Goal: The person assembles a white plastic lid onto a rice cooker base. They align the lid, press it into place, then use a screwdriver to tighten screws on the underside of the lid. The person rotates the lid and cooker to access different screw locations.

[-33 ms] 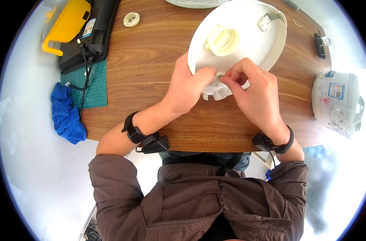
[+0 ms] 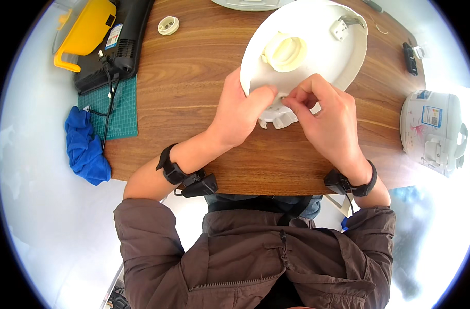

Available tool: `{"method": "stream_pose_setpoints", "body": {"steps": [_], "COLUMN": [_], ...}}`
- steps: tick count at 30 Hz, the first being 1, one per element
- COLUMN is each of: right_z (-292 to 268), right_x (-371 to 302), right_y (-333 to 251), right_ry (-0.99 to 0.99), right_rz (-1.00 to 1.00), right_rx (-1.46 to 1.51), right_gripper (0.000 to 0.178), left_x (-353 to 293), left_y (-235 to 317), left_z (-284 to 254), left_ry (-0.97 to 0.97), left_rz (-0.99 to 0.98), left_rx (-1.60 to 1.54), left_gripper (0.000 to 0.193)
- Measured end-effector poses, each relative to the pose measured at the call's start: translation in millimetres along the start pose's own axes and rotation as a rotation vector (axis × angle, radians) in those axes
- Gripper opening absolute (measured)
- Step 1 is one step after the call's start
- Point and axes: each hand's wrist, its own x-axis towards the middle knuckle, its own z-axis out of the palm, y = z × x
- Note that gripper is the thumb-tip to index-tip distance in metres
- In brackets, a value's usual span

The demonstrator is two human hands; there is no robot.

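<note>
A white oval plastic shell (image 2: pixel 325 64) is tilted over the wooden table. Inside it sits a cream round ring (image 2: pixel 298 53). A small white block with holes (image 2: pixel 339 30) is fixed near the shell's upper right rim. My left hand (image 2: pixel 240 105) grips the shell's lower left edge, its thumb lying over the inner wall. At the shell's near end, beside a few small holes, my right hand (image 2: pixel 325 110) is closed in a pinch. Whatever its fingertips hold is too small to make out. White tabs (image 2: pixel 285 121) stick out from the shell's near edge, between my hands.
A cream round cap (image 2: pixel 168 25) lies on the wooden table (image 2: pixel 188 67). To the left are a yellow-handled container (image 2: pixel 93 26), a black appliance (image 2: pixel 126 49), a green cutting mat (image 2: pixel 126 113) and a blue cloth (image 2: pixel 84 147). A white rice cooker (image 2: pixel 425 131) stands right.
</note>
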Motion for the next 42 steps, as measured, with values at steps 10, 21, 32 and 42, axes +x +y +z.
{"method": "stream_pose_setpoints", "body": {"steps": [10,21,32,42], "right_z": [5,-1,-60,-76], "right_x": [5,8,23,121], "right_y": [12,16,47,153], "right_ry": [0.024,-0.025,0.387,0.315], "right_rz": [0.0,0.034,-0.172,0.422], "right_rx": [0.035,0.157,0.101,-0.375], "right_gripper": [0.021,0.017,0.006,0.077], "left_x": [1,2,4,1], "left_y": [0,7,6,-8], "left_z": [2,-3,-2,-5], "left_ry": [0.021,0.063,0.146,0.114], "left_rz": [-0.043,-0.199,-0.319,-0.467], "left_rx": [-0.116,-0.298,-0.394,-0.405], "left_gripper": [0.04,0.051,0.062,0.061]}}
